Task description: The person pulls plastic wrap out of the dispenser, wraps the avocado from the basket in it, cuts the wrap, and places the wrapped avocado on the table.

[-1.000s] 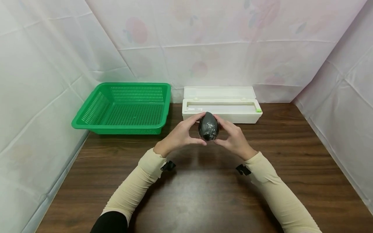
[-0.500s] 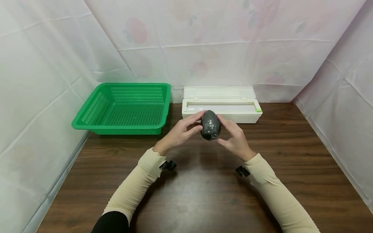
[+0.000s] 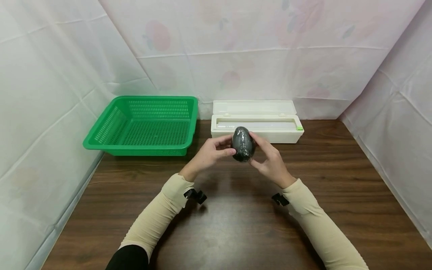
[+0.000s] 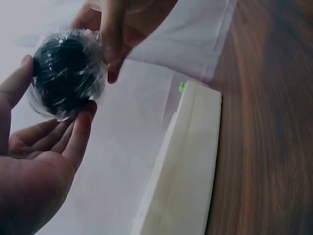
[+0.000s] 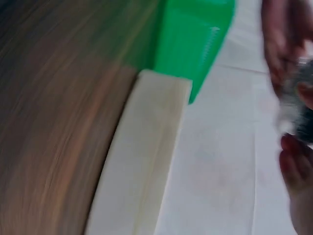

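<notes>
A dark, egg-shaped avocado (image 3: 242,144) wrapped in clear cling film is held up above the table between both hands. My left hand (image 3: 210,153) grips its left side, thumb in front and fingers behind. From the right, my right hand (image 3: 271,159) pinches it between a thumb near the lower end and fingers near the top. In the left wrist view, crinkled film shows over the avocado (image 4: 68,73). The right wrist view is blurred and catches only part of the avocado (image 5: 305,115) at its edge. Behind the hands stands a white cling film dispenser (image 3: 270,136), its lid raised.
To the left of the dispenser stands a green plastic basket (image 3: 140,151) with nothing visible inside. A small green piece (image 3: 299,128) sits at the dispenser's right end. White patterned cloth (image 3: 236,48) hangs behind and beside the brown wooden table (image 3: 233,232).
My left thumb has moved from below the avocado up onto its left side. The avocado has risen slightly and turned a little. My right hand has shifted only slightly.
</notes>
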Available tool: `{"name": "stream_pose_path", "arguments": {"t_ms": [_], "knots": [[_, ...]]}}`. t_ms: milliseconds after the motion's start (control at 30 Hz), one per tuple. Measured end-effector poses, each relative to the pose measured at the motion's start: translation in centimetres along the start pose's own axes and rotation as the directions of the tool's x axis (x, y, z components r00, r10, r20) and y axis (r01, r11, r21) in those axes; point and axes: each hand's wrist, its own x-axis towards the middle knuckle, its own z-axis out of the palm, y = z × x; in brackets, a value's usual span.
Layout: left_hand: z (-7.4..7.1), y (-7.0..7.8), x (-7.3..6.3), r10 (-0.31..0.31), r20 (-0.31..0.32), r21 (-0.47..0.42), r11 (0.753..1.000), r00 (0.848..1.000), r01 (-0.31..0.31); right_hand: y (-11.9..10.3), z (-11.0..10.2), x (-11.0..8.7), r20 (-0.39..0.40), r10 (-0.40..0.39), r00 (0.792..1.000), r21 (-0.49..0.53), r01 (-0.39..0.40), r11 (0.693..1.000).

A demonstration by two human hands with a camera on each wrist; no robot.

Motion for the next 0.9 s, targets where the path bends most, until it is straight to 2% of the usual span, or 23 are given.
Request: {"name": "stream_pose_path", "arguments": {"t_ms": [33, 67, 100, 133, 200, 300, 367, 400, 467, 533, 633, 767, 900], "knots": [[-0.1, 0.0, 0.0, -0.02, -0.015, -0.035, 0.999, 1.0, 0.019, -0.4, -0.2, 0.1, 0.033, 0.071, 0.997, 0.076, -0.073, 0.994], [-0.1, 0.0, 0.0, -0.036, -0.026, -0.065, 0.997, 0.999, 0.034, -0.6, -0.5, 0.3, 0.068, 0.149, 0.986, 0.157, -0.158, 0.975], [-0.2, 0.0, 0.0, -0.049, -0.035, -0.096, 0.994, 0.998, 0.045, -1.0, -0.8, 0.4, 0.098, 0.236, 0.967, 0.233, -0.253, 0.939], [-0.3, 0.0, 0.0, -0.056, -0.042, -0.118, 0.992, 0.998, 0.05, -1.2, -1.2, 0.6, 0.124, 0.324, 0.938, 0.3, -0.346, 0.889], [-0.3, 0.0, 0.0, -0.068, -0.05, -0.135, 0.989, 0.996, 0.061, -1.5, -1.8, 1.0, 0.179, 0.475, 0.862, 0.397, -0.505, 0.767], [-0.2, -0.1, 0.0, -0.071, -0.05, -0.139, 0.988, 0.996, 0.064, -1.6, -2.4, 1.5, 0.264, 0.622, 0.737, 0.451, -0.664, 0.596], [-0.1, -0.2, 0.0, -0.066, -0.044, -0.124, 0.991, 0.997, 0.06, -1.6, -2.4, 1.7, 0.326, 0.671, 0.666, 0.458, -0.732, 0.504], [0.0, -0.3, 0.1, -0.062, -0.039, -0.111, 0.992, 0.997, 0.057, -1.6, -2.3, 1.8, 0.349, 0.684, 0.641, 0.454, -0.754, 0.475], [0.1, -0.5, 0.1, -0.052, -0.028, -0.083, 0.995, 0.998, 0.05, -1.7, -2.0, 2.0, 0.363, 0.702, 0.613, 0.445, -0.776, 0.447], [0.2, -0.6, 0.1, -0.048, -0.017, -0.063, 0.997, 0.999, 0.047, -1.8, -1.7, 2.0, 0.344, 0.718, 0.605, 0.447, -0.778, 0.442], [0.1, -0.6, 0.0, -0.046, -0.002, -0.043, 0.998, 0.999, 0.046, -1.9, -1.3, 2.1, 0.3, 0.733, 0.611, 0.451, -0.768, 0.456], [-0.3, -0.3, 0.1, -0.066, -0.022, 0.012, 0.998, 0.998, 0.067, -2.0, -1.1, 2.1, 0.278, 0.737, 0.616, 0.443, -0.763, 0.47], [-0.7, -0.1, 0.7, -0.137, -0.047, 0.053, 0.989, 0.99, 0.139, -2.2, -0.8, 2.0, 0.282, 0.726, 0.627, 0.425, -0.76, 0.492]]}}
